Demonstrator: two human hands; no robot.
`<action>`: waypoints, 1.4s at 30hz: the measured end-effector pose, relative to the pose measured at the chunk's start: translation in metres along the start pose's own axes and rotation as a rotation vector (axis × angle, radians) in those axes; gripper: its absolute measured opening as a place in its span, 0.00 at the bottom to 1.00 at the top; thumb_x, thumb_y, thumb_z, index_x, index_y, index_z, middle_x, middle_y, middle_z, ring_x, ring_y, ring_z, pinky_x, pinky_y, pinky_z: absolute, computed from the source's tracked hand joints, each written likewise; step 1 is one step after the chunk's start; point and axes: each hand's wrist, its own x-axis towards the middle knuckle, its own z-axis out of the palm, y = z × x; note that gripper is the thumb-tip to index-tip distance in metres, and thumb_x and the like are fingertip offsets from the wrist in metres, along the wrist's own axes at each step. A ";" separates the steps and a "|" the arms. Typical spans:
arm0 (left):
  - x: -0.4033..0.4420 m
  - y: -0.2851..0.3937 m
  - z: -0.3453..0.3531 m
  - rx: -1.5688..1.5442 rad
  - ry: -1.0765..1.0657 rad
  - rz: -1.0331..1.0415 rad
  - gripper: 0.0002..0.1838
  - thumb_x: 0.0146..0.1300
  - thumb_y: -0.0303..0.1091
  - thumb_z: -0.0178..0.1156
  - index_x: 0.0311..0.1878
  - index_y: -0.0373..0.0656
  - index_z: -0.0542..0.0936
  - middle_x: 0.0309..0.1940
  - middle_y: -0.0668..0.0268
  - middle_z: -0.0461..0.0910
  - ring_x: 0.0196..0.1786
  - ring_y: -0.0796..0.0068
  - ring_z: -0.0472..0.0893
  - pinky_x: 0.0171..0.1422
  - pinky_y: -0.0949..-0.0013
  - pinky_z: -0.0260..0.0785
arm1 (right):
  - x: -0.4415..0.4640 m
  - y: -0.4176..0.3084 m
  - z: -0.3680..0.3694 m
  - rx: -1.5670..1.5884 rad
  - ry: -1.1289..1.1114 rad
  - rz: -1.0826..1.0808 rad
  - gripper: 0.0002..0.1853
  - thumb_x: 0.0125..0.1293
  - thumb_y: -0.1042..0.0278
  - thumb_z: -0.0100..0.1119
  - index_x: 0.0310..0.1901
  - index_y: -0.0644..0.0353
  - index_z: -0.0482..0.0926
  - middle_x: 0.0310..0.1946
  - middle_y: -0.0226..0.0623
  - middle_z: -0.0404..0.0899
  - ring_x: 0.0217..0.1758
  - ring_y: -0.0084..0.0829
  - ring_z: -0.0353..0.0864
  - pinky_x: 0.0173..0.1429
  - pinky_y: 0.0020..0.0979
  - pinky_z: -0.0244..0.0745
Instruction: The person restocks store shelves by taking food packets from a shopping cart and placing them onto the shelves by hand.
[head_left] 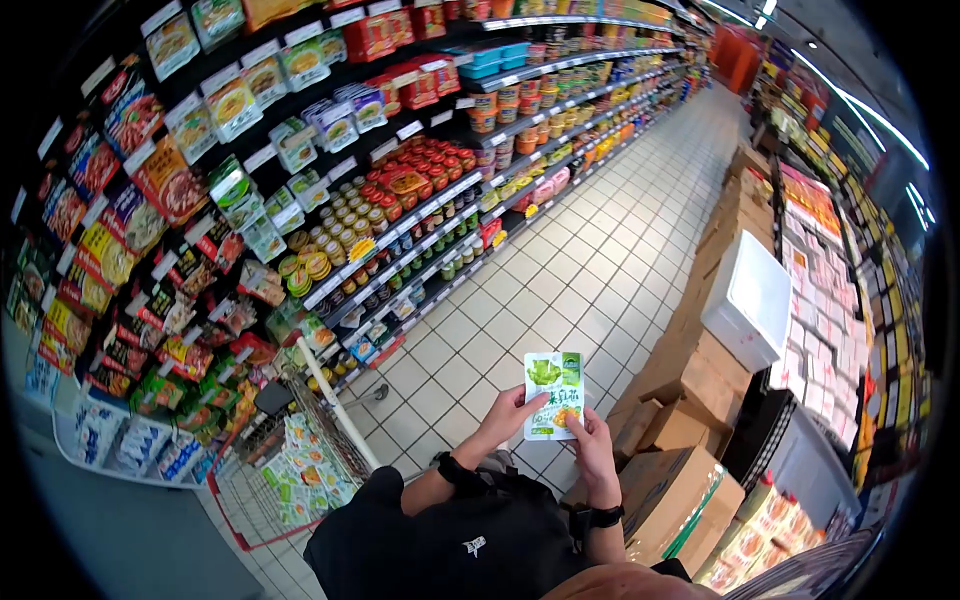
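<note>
Green-and-white packet (548,376), long axis running twelve to six o'clock above the tiled floor (470,345), pinched by the left hand's (508,416) fingers at nine o'clock and the right hand's (594,452) at four, both touching it

packet (554,397): "60", other characters blurred | shelf labels (303,33): illegible

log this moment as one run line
left hand: holds packet | right hand: holds packet | packet: printed face visible | cart: green-white pouches inside
</note>
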 end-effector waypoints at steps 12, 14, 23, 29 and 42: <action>0.058 0.035 -0.064 -0.021 0.269 0.033 0.17 0.70 0.37 0.61 0.52 0.30 0.80 0.42 0.63 0.85 0.42 0.80 0.82 0.47 0.75 0.74 | 0.133 -0.030 0.033 -0.357 -0.263 0.074 0.12 0.73 0.65 0.56 0.50 0.65 0.77 0.28 0.27 0.80 0.24 0.15 0.74 0.29 0.19 0.66; 0.057 0.037 -0.075 -0.017 0.342 0.082 0.17 0.70 0.38 0.61 0.51 0.31 0.81 0.40 0.64 0.85 0.38 0.82 0.81 0.43 0.74 0.74 | 0.151 -0.026 0.045 -0.347 -0.333 0.104 0.12 0.73 0.65 0.56 0.49 0.65 0.77 0.28 0.27 0.80 0.24 0.15 0.74 0.29 0.19 0.67; 0.061 0.024 -0.136 -0.012 0.646 0.057 0.18 0.70 0.39 0.61 0.51 0.31 0.82 0.40 0.64 0.85 0.40 0.82 0.80 0.46 0.75 0.73 | 0.235 -0.014 0.100 -0.339 -0.624 0.207 0.10 0.72 0.66 0.58 0.48 0.63 0.78 0.28 0.27 0.82 0.25 0.15 0.76 0.29 0.18 0.67; 0.112 0.041 -0.174 0.056 0.743 0.079 0.18 0.70 0.39 0.61 0.51 0.30 0.82 0.39 0.64 0.86 0.40 0.82 0.80 0.44 0.74 0.73 | 0.314 -0.026 0.131 -0.377 -0.734 0.250 0.11 0.72 0.65 0.58 0.49 0.62 0.78 0.31 0.29 0.83 0.28 0.17 0.78 0.33 0.20 0.69; 0.235 0.086 -0.262 0.013 0.782 0.034 0.16 0.69 0.32 0.61 0.55 0.34 0.76 0.46 0.64 0.83 0.44 0.79 0.80 0.50 0.72 0.72 | 0.506 -0.046 0.192 -0.483 -0.906 0.237 0.10 0.73 0.65 0.56 0.47 0.63 0.79 0.32 0.28 0.83 0.30 0.16 0.77 0.35 0.20 0.68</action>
